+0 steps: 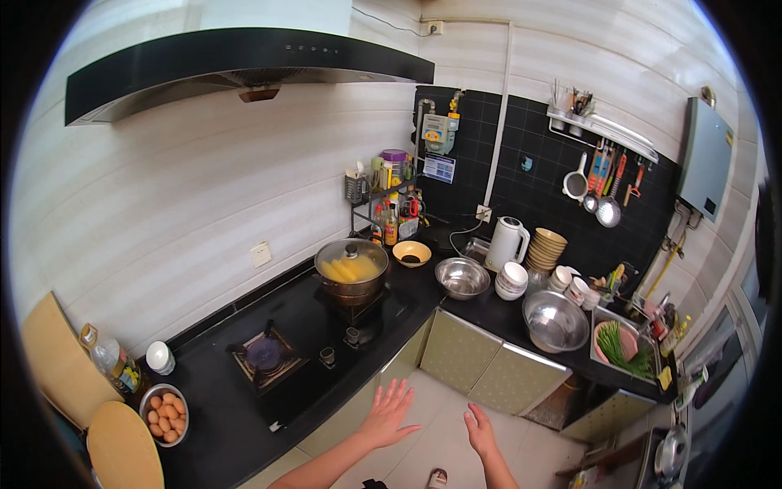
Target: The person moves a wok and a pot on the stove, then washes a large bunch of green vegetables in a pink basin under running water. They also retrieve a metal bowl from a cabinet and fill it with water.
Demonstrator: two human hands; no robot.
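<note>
Both hands hang in the air over the tiled floor, in front of the counter's inner corner, and hold nothing. My left hand (389, 415) is spread with its palm down, near the cabinet front below the stove. To its right, my right hand (479, 430) is raised with its thumb side towards the left hand and a gap between thumb and fingers. Beyond them, a lidded pot (351, 272) with yellow pieces, seemingly corn cobs, sits on the far burner. The near burner (264, 354) is bare. Two control knobs (328, 356) face the counter's front edge.
A steel bowl of brown eggs (165, 417), an oil bottle (116, 363) and round boards (125, 449) crowd the left end. Steel basins (555, 321), stacked bowls (545, 247) and a white kettle (506, 243) line the right counter. Green vegetables (617, 345) lie in the sink. A range hood (244, 67) overhangs the stove.
</note>
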